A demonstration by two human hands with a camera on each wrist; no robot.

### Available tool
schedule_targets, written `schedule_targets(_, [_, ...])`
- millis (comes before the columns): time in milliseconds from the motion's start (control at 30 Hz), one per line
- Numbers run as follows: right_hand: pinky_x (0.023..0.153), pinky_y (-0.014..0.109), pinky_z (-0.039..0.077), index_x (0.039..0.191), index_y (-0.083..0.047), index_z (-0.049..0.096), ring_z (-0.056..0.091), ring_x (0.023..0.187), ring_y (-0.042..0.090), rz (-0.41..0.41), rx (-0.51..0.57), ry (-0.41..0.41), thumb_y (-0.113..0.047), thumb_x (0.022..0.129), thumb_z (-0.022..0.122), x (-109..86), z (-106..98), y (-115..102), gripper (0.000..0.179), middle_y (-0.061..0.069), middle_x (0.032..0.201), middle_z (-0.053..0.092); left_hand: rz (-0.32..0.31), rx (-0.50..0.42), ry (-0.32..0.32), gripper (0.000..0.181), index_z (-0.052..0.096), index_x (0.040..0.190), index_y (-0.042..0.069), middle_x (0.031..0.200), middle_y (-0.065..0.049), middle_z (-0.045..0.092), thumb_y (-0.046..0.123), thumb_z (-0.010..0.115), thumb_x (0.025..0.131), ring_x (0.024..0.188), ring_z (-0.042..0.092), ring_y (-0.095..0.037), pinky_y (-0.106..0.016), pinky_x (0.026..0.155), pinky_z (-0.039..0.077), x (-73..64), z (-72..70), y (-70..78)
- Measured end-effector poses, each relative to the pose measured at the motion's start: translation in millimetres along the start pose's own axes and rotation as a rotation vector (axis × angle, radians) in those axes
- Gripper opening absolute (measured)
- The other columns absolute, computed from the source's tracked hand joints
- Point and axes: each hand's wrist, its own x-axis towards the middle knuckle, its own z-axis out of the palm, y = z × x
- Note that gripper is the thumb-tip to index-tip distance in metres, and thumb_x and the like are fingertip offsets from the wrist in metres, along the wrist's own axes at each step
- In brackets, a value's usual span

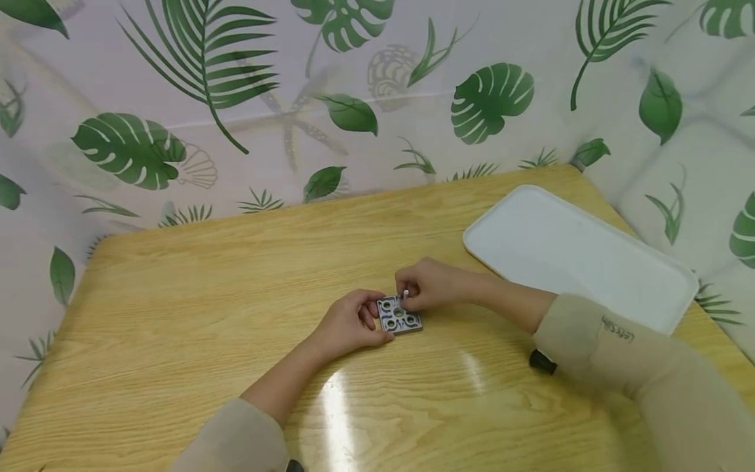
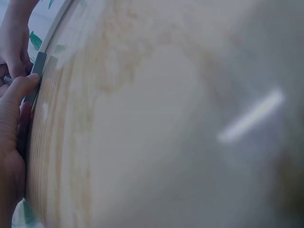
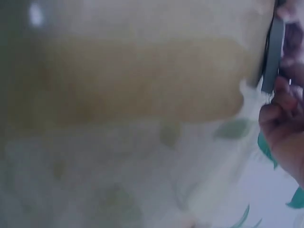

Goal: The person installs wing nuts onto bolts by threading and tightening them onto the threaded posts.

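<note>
A square grey metal plate (image 1: 401, 322) with several round holes lies near the middle of the table in the head view. My left hand (image 1: 349, 326) grips its left side, with the thumb at the near corner and the fingers along the far left edge. Over the far right corner, my right hand (image 1: 435, 286) pinches a small silver pin (image 1: 406, 294) that stands upright at a corner hole. The right fingertips hide that hole and the pin's lower end. In the left wrist view the plate (image 2: 36, 78) shows edge-on, and the right wrist view also catches its side (image 3: 273, 57).
A white rectangular tray (image 1: 566, 236) lies at the right back of the wooden table (image 1: 206, 295), partly behind the right forearm. Leaf-patterned cloth (image 1: 354, 157) hangs behind and beside the table. A small black part (image 1: 542, 362) shows under the right sleeve.
</note>
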Motion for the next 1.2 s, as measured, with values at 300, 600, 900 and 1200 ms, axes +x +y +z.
schedule_targets(300, [0.050,0.021,0.040,0.086,-0.002,0.060,0.049,0.053,0.007,0.364,0.249,0.203,-0.013,0.077,0.071,-3.1,21.7,-10.2,0.018,-0.002,0.061,0.054,0.003,-0.002,0.009,0.060,0.057,0.123,0.007,0.090,0.001,0.057,0.021,0.083,0.071,0.072,0.056,-0.010,-0.021,0.063,0.047,0.5,-0.3,-2.4])
schedule_targets(600, [0.059,0.019,0.045,0.104,0.001,0.064,0.053,0.066,0.009,0.077,0.331,-0.202,-0.002,0.078,0.074,2.4,-17.1,16.6,0.028,0.000,0.076,0.061,0.002,-0.016,0.003,0.061,0.057,0.122,0.006,0.090,0.000,0.057,0.021,0.084,0.070,0.072,0.056,-0.010,-0.021,0.063,0.047,1.8,3.2,-1.4])
schedule_targets(900, [0.055,0.018,0.043,0.078,-0.006,0.066,0.052,0.061,0.005,0.031,0.244,-0.103,-0.012,0.075,0.080,6.1,-9.6,23.0,0.015,-0.006,0.067,0.060,0.000,-0.017,0.008,0.061,0.058,0.121,0.007,0.089,0.000,0.057,0.022,0.084,0.068,0.071,0.056,-0.009,-0.021,0.062,0.046,2.3,3.8,-0.3])
schedule_targets(1200, [0.052,0.019,0.039,0.073,-0.008,0.059,0.050,0.057,0.006,0.242,0.217,0.212,-0.012,0.077,0.074,-5.3,18.9,1.5,0.017,-0.004,0.061,0.057,-0.001,-0.002,0.020,0.060,0.057,0.121,0.006,0.089,0.001,0.057,0.021,0.084,0.069,0.071,0.056,-0.009,-0.021,0.063,0.046,0.7,2.1,-3.5])
